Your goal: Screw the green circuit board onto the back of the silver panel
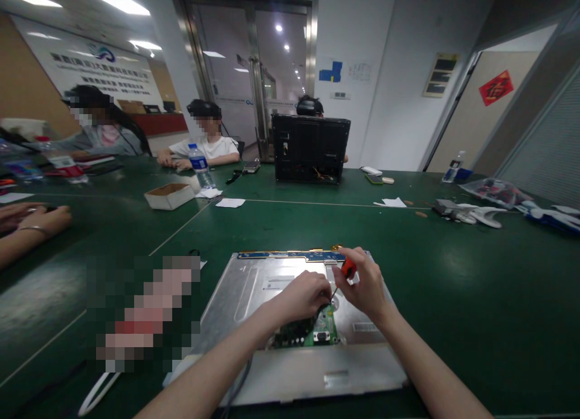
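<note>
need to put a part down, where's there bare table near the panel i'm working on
Bare green table lies right of the metal panel, up to the clutter of bags at the far right. Another free strip runs beyond the panel, before the black computer case. The left side is crowded. On the panel, the left hand and the right hand with a screwdriver cover the circuit board.

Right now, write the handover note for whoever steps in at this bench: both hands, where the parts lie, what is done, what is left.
Left hand: fingers down on the green circuit board, steadying it.
Right hand: gripping a small red-handled screwdriver, its shaft angled down toward the board.
Silver metal-backed flat monitor panel lies back-up on the green table; a blue strip board runs along its far edge.
Done: rear cover is off, board exposed.
Left: the board sits in place; screws too small to see.
</note>
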Action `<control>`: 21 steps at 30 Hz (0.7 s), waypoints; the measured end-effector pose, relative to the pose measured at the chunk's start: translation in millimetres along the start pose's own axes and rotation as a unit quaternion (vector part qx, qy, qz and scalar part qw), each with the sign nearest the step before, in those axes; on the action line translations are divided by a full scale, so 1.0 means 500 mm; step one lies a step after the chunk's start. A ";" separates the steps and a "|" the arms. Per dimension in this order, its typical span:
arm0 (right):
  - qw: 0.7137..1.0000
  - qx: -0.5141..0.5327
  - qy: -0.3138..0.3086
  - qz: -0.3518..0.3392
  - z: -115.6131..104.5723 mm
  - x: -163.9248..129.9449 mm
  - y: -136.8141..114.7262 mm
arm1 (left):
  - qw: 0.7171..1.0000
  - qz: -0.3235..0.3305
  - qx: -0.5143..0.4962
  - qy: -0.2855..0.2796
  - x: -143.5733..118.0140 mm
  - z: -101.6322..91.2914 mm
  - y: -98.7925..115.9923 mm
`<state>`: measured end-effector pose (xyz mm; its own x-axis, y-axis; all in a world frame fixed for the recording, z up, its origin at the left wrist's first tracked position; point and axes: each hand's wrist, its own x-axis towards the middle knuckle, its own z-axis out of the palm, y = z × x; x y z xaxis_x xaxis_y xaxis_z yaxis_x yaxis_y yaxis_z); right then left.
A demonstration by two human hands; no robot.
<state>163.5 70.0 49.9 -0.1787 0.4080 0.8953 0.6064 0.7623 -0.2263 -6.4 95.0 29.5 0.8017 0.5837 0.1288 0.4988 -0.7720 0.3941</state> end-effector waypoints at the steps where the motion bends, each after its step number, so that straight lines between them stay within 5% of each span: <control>1: 1.000 -0.005 -0.001 -0.005 -0.001 0.001 0.000 | 1.000 -0.001 -0.002 0.000 0.000 0.000 0.000; 21: 0.999 0.016 -0.044 0.004 -0.007 0.001 -0.001 | 1.000 0.000 0.010 -0.002 0.001 -0.002 0.005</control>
<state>165.5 68.2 51.9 -0.2414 0.4554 0.8569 0.5827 0.7741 -0.2473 -4.8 93.6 31.6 0.8033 0.5822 0.1257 0.5044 -0.7772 0.3763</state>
